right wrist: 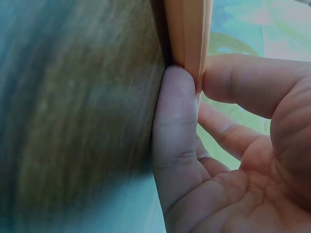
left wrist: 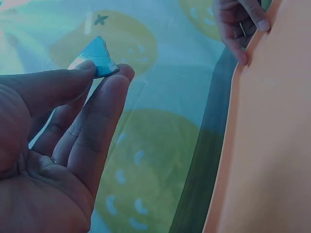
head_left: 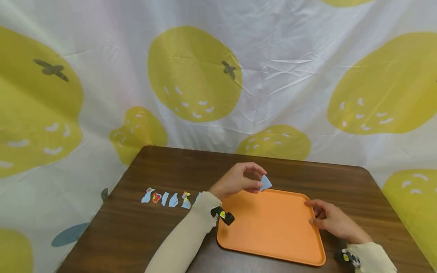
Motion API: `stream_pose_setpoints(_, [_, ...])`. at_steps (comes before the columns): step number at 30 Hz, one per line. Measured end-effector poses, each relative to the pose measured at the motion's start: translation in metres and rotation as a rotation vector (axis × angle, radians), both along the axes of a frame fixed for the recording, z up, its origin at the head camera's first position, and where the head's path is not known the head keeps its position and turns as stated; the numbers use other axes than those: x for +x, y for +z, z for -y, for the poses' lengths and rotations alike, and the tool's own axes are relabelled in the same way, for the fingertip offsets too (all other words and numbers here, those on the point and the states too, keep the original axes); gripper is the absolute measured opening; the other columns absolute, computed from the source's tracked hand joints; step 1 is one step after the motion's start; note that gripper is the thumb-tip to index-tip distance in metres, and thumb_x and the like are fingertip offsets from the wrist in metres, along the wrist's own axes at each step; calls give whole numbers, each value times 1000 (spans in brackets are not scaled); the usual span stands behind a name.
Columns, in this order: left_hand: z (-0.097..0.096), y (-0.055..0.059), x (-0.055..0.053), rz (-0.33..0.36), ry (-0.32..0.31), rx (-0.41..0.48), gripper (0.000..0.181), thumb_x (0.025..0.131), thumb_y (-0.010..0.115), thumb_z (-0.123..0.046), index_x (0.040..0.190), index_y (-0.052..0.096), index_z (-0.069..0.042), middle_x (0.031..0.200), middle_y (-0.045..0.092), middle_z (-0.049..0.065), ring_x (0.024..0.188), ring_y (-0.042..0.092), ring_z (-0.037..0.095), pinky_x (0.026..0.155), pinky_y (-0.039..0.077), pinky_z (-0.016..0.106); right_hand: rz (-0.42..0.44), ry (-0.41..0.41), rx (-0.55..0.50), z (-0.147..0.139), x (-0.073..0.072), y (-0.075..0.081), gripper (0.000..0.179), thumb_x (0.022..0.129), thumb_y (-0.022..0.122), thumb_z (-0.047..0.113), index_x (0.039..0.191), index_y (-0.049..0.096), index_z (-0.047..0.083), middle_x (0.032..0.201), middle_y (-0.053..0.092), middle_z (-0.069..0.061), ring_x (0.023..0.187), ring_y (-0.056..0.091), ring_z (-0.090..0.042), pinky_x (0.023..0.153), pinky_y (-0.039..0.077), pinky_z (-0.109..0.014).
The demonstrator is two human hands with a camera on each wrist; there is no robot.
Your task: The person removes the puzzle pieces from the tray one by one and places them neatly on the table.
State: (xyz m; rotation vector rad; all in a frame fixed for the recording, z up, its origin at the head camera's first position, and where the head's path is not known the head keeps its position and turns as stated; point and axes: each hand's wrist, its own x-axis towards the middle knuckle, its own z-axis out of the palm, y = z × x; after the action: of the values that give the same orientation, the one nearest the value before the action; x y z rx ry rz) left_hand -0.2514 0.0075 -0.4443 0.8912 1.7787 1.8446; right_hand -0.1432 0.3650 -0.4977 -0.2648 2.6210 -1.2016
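Observation:
Between thumb and fingertips, my left hand (head_left: 244, 178) pinches a small light-blue triangular piece (head_left: 266, 183), raised over the far edge of an orange tray (head_left: 273, 227). The left wrist view shows the piece (left wrist: 101, 58) tilted, its point upward and the thumb across its lower part. At the tray's right rim, my right hand (head_left: 331, 220) grips the edge. In the right wrist view the thumb lies on one side of the rim (right wrist: 187, 29) and a finger on the other, against the dark wood.
Left of the tray, several irregular light-blue pieces (head_left: 173, 200) lie in a row, some with red or yellow print; my left forearm partly hides the rightmost. The brown wooden table (head_left: 177, 167) ends at a hanging cloth (head_left: 283, 76) with yellow fruit.

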Motion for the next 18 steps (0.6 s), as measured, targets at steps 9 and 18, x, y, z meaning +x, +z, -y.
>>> stream_pose_setpoints(9, [45,-10,-5,26,107,-16,37,94,79,-2,130,70,-2,109,71,6,86,79,22,74,66,38,5,-12,25,1,0,0,62,93,78,10,146,52,-7,97,61,-10,75,59,-12,64,54,-26])
stream_pose_setpoints(18, [89,-6,-8,-34,234,9,32,97,74,1,128,65,3,107,67,8,83,76,22,73,65,33,-5,0,5,-1,-2,-2,61,94,77,8,147,51,-8,97,60,-11,74,58,-10,64,53,-26])
